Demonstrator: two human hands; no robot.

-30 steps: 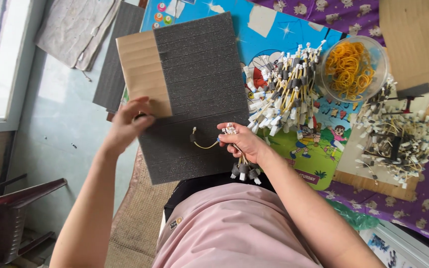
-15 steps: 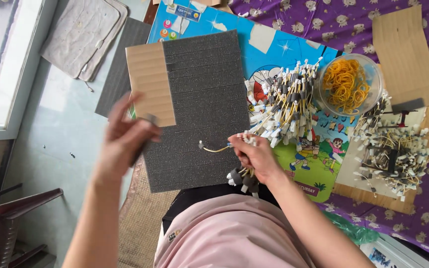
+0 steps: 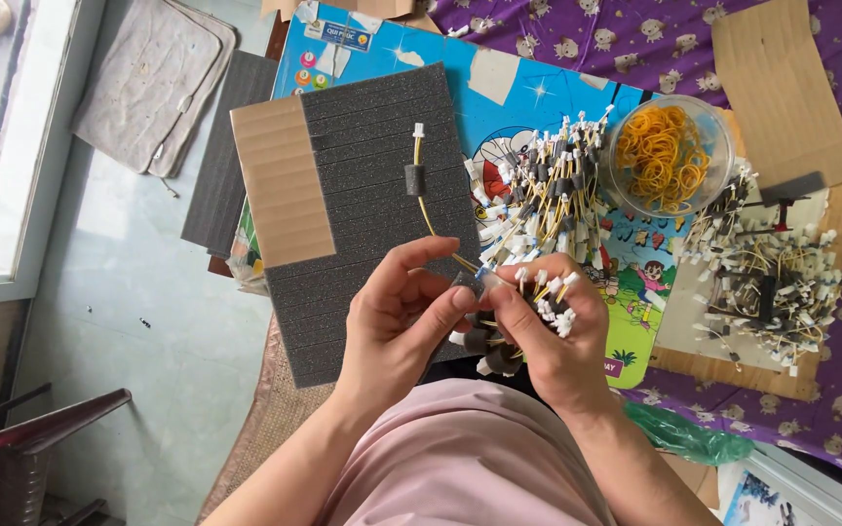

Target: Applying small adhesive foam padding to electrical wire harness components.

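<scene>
My right hand (image 3: 550,343) grips a bundle of short yellow wires (image 3: 523,312) with white plugs and small dark foam sleeves. My left hand (image 3: 403,317) pinches one end of a single yellow wire (image 3: 423,190) that curves up over the dark grey foam sheet (image 3: 372,185). That wire carries a dark foam sleeve and ends in a white plug. The two hands meet over the sheet's near right corner. A strip of brown cardboard (image 3: 283,183) lies on the sheet's left part.
A loose pile of the same wires (image 3: 548,190) lies on a blue cartoon board (image 3: 528,83). A clear bowl of yellow rubber bands (image 3: 667,151) stands to its right. Another wire heap (image 3: 767,273) sits on cardboard over a purple patterned cloth (image 3: 635,39). A grey mat (image 3: 148,83) lies at left.
My left hand has left the foam sheet's edge and come over to the right hand, taking hold of one wire. The view has shifted down a little.
</scene>
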